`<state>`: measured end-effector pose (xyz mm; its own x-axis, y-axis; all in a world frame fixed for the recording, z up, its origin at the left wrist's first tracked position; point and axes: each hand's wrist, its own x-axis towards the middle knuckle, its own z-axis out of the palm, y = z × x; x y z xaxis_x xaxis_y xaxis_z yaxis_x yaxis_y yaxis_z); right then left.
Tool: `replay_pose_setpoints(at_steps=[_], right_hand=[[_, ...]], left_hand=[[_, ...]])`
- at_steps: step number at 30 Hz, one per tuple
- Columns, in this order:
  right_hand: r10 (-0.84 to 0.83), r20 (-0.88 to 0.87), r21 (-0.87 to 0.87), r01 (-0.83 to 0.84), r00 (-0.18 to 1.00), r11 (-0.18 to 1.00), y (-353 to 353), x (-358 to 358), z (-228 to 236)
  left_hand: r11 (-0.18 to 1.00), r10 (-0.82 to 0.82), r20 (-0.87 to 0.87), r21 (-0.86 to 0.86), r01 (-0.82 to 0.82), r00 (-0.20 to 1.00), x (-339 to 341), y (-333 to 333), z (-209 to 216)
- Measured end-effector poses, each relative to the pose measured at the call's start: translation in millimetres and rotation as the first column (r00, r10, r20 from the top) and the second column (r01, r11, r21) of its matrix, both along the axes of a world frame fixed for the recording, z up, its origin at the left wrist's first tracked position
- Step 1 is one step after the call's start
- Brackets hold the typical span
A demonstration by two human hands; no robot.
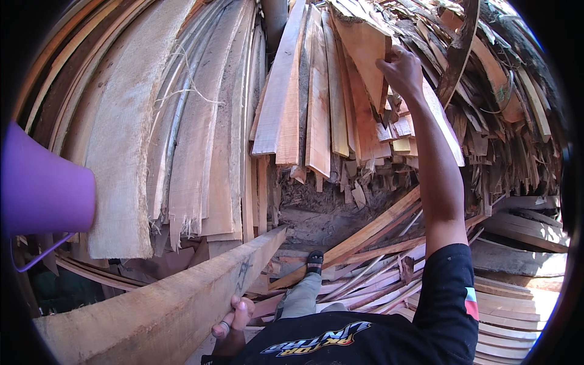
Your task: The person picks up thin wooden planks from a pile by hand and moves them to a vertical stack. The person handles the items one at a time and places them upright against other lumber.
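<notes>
My right arm stretches up to the stacked timber, and my right hand (pixel 401 72) is closed at the edge of a wide reddish-brown plank (pixel 365 55). That plank sticks out of the pile above the others. Low down, my left hand (pixel 236 317), with a ring on one finger, has its fingers curled in beside a long thick wooden beam (pixel 158 298). Whether it touches the beam, and what it holds, if anything, I cannot make out. The beam slants from the lower left up toward the middle.
Tall boards (pixel 121 134) lean at the left, near a purple plastic object (pixel 52 182). Narrower planks (pixel 319 121) jut out ahead. Loose sticks and slats (pixel 371 267) lie around my sandalled foot (pixel 315 261). Rough offcuts (pixel 505 85) pile up at the right.
</notes>
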<state>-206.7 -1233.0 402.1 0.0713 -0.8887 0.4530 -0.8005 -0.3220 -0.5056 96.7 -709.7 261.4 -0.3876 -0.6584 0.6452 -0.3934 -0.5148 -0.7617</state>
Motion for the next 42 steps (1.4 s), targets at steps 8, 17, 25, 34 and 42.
replay_pose_setpoints(at_steps=[8,17,25,34,42], right_hand=[[-0.003,0.028,0.027,0.003,1.0,1.0,-4.5,-15.6,1.4],[0.008,0.211,0.02,-0.013,0.978,1.0,-5.1,-9.3,-5.8],[-0.229,0.471,0.088,0.213,0.852,0.973,-53.6,-100.2,25.4],[-0.087,0.806,0.101,0.007,0.585,0.995,-27.8,-91.5,-56.3],[-0.28,0.508,0.029,0.309,0.815,0.951,-27.4,-81.9,-84.2]], left_hand=[[0.894,-0.445,-0.23,-0.065,0.443,0.865,-21.8,-40.0,59.6],[0.51,0.076,-0.892,-0.35,0.786,-0.446,-120.4,-60.3,9.8],[0.893,0.153,-0.294,-0.369,0.259,-0.944,-137.4,-195.4,-89.1],[0.91,0.229,-0.517,-0.186,0.37,-0.825,-124.5,-250.2,-97.5],[0.854,0.277,-0.596,-0.206,0.477,-0.754,-136.0,-254.2,-106.7]])
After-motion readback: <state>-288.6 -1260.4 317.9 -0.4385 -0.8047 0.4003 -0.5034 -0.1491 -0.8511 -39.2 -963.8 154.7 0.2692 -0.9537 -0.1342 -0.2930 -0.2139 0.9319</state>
